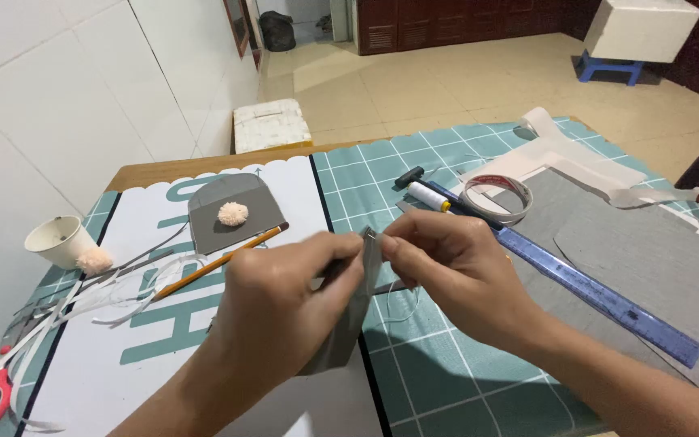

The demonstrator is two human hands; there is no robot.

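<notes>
Both hands meet over the mat point(446, 372): the left hand point(285, 295) grips a grey felt piece point(349, 324) held edge-up, and the right hand point(455, 271) pinches its top edge. The ruler point(592, 295) lies just right, the pencil point(220, 263) left. Bare mat lies below the hands.

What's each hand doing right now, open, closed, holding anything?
Left hand: closed, fingers pinching the grey felt piece.
Right hand: closed, fingertips pinched at the felt's top edge; what they hold is too small to tell.
</notes>
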